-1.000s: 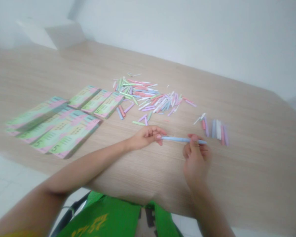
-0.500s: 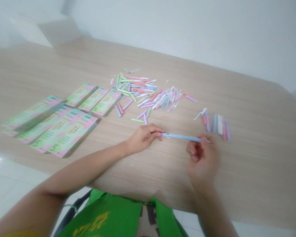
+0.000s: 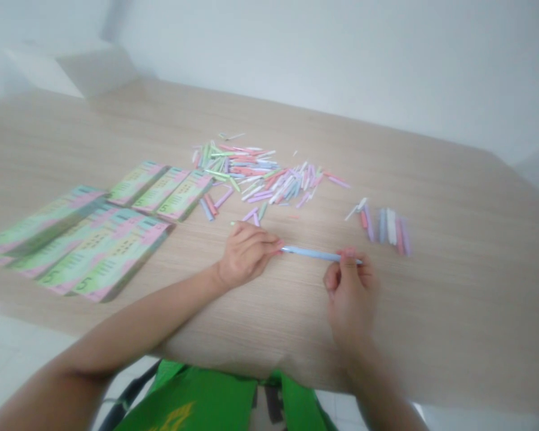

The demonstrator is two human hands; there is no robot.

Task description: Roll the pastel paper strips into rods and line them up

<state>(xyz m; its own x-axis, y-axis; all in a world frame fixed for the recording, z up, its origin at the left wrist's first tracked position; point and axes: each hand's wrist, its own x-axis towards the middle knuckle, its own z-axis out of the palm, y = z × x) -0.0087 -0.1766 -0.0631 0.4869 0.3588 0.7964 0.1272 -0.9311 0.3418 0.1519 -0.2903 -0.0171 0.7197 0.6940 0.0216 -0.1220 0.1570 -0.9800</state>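
The left hand (image 3: pixel 247 254) and the right hand (image 3: pixel 348 287) each pinch one end of a light blue pen (image 3: pixel 317 255), held level just above the counter (image 3: pixel 453 311). A pile of pen parts (image 3: pixel 256 170) lies beyond; cards (image 3: pixel 94 233) lie left.

Wooden table (image 3: pixel 453 311) bears flat packs (image 3: pixel 99 239), a pen-part heap (image 3: pixel 256 170), a short row (image 3: pixel 386 224)

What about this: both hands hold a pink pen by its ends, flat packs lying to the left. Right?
No: the head view shows the pen is light blue, not pink. The left hand and right hand hold it by its ends, flat packs lying to the left.
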